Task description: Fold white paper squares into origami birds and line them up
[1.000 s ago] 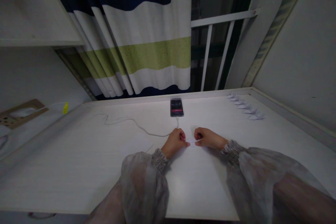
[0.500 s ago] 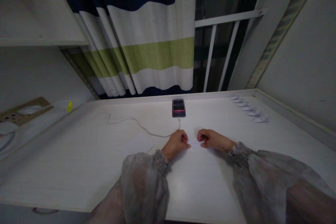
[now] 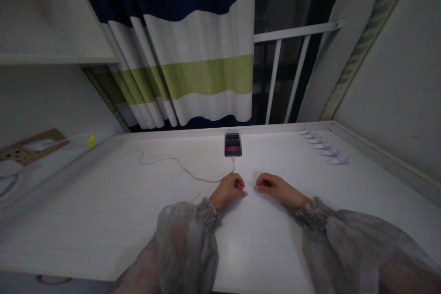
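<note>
My left hand [image 3: 227, 191] is closed in a pinch at the left edge of a small white piece of paper [image 3: 251, 192], just above the white desk. From the other side my right hand [image 3: 279, 189] pinches the same paper, thumb and forefinger together. The paper barely stands out against the desk, so its folds cannot be made out. At the far right, several small white folded paper pieces [image 3: 324, 145] lie in a slanting row.
A phone [image 3: 233, 144] with a blurred screen lies beyond my hands, joined to a white cable [image 3: 193, 174] running left. A thin stick-like object [image 3: 195, 197] lies by my left wrist. Power strip [image 3: 32, 149] at the left wall; curtain [image 3: 206, 73] and window bars [image 3: 274, 78] behind.
My right hand has shifted left, narrowing the gap to my left hand, and its fingers are closer together. The whole view has tilted slightly.
</note>
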A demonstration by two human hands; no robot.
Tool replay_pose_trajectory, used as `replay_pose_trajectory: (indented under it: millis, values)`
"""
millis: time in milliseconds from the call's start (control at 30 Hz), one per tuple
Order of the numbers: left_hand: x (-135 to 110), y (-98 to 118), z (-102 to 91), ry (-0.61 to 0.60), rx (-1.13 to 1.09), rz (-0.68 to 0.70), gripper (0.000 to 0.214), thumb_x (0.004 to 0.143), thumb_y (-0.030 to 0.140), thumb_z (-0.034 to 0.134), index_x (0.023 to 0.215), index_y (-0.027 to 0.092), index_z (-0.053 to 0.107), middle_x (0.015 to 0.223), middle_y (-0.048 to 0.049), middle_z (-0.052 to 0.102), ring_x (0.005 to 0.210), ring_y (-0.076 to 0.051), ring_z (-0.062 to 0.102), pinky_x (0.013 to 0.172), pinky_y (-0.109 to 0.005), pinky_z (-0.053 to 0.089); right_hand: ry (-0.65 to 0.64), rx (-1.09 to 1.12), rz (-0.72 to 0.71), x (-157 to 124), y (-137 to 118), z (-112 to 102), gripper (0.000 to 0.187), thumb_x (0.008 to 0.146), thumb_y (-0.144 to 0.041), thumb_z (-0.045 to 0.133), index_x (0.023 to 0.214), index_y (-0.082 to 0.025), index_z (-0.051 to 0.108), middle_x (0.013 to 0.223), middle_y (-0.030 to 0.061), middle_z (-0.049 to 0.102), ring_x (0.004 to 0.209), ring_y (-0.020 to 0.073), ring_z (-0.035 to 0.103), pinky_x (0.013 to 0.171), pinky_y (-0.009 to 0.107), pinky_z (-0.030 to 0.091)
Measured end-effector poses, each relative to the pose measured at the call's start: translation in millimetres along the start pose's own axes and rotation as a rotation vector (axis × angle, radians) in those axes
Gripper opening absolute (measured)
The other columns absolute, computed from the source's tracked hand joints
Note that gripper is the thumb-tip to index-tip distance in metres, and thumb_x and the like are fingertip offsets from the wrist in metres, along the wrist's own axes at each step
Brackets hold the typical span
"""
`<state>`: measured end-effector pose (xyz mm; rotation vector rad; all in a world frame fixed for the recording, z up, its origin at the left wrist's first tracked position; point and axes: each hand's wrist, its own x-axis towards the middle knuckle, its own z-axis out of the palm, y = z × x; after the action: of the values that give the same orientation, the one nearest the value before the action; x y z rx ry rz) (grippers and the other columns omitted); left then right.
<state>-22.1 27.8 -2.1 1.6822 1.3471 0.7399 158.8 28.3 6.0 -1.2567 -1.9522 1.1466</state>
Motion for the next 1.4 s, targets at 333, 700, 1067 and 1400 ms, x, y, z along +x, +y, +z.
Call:
replay_pose_trajectory:
  millis: [333,700,1067,1400]
  values:
    - [-2,2,-2.3,-0.037,0.005,0.042,0.018,0.053,0.004,0.061,0.066,0.013,0.052,0.063,0.0039,0.048,0.058,-0.006,0.046,0.056,-0.019,0.038,0.018,-0.223,0.025,3,-4,3,0.017,0.058,-0.009,0.056,0.066,-0.017,0.045,0.064,-0.004,0.041,0.061,0.0103,0.041,0.058,0.023,0.034]
    - [-12,-3,0.7,0.004,0.029,0.295,0.026,0.056,-0.003,0.044,0.074,0.013,0.053,0.084,-0.0029,0.048,0.07,-0.009,0.049,0.064,-0.021,0.044,0.079,-0.365,-0.155,-10,2,8,0.018,0.071,-0.011,0.05,0.086,-0.016,0.057,0.081,0.0046,0.051,0.071,0.0141,0.049,0.069,0.028,0.041]
    - [-39,13,13.6,0.05,0.692,0.574,0.024,0.073,0.01,0.043,0.09,0.014,0.059,0.088,-0.0077,0.056,0.087,-0.019,0.046,0.081,-0.035,0.04,0.079,-0.57,-0.191,-14,-2,13,0.016,0.078,-0.017,0.045,0.081,-0.015,0.061,0.084,0.0072,0.054,0.077,0.0164,0.051,0.073,0.03,0.04]
    - [-33,7,12.9,0.052,0.668,0.541,0.026,0.081,0.02,0.038,0.088,0.016,0.063,0.091,-0.0084,0.058,0.084,-0.017,0.048,0.077,-0.034,0.041,0.192,-0.569,-0.16,-16,0,14,0.017,0.077,-0.024,0.049,0.087,-0.012,0.055,0.087,0.01,0.051,0.084,0.0203,0.048,0.077,0.033,0.039]
